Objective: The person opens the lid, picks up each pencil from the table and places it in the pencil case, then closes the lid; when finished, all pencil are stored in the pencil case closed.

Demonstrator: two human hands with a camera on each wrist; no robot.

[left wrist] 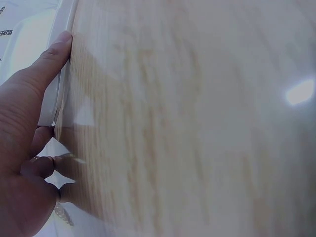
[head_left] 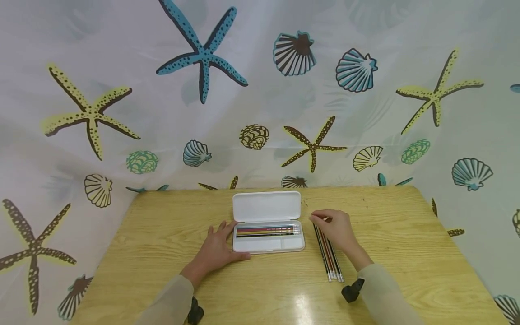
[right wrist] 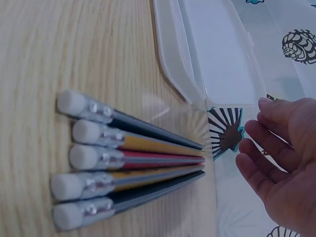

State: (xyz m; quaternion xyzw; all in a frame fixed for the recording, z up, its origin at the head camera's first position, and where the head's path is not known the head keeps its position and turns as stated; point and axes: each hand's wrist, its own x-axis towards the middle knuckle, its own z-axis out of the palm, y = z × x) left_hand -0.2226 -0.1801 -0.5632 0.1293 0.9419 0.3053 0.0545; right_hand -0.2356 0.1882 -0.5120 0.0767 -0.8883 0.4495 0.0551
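Observation:
An open white pencil case (head_left: 258, 245) lies on the table with its lid (head_left: 266, 206) tipped back. Several pencils (head_left: 264, 231) lie in its rear compartment, erasers to the right. My left hand (head_left: 215, 249) spreads along the case's left side, thumb touching the front edge and a fingertip near the back left corner. Right of the case, several more pencils (right wrist: 143, 160) lie side by side, black, yellow and red, with white erasers towards me. Over their far ends hovers my right hand (head_left: 335, 229); in the right wrist view its fingers are loosely bent, with nothing visible between them.
The wooden table (head_left: 170, 225) ends at the back against a hanging cloth (head_left: 260, 171) printed with starfish and shells. The case's front compartments are shallow, and a small divider (head_left: 282, 243) stands between them. Light glares off the table's front.

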